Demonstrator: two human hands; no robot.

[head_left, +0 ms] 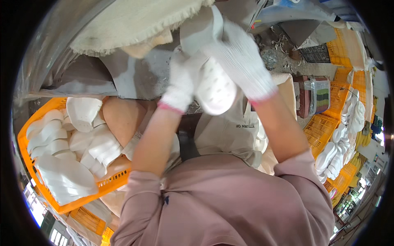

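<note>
Both my hands wear white knitted gloves with pink cuffs and grip a white clog [216,91] with small dark holes in its upper. My left hand [183,76] wraps round its left side, and my right hand [242,59] closes over it from the right. Motion smears the fingers and their tips are partly hidden. The clog's rounded end points toward my body. Just beyond my hands is a pale, curved surface [199,35]; I cannot tell whether it is part of the clog or of the equipment. A frayed off-white cloth [135,26] hangs at the upper left.
At my left stands an orange crate [67,205] heaped with white moulded shoes [65,176]. Stacked orange crates [322,131] on the right hold more white shoes [338,143]. A brown stool-like block [303,96] with a striped side stands before them. Scraps [281,43] litter the floor ahead.
</note>
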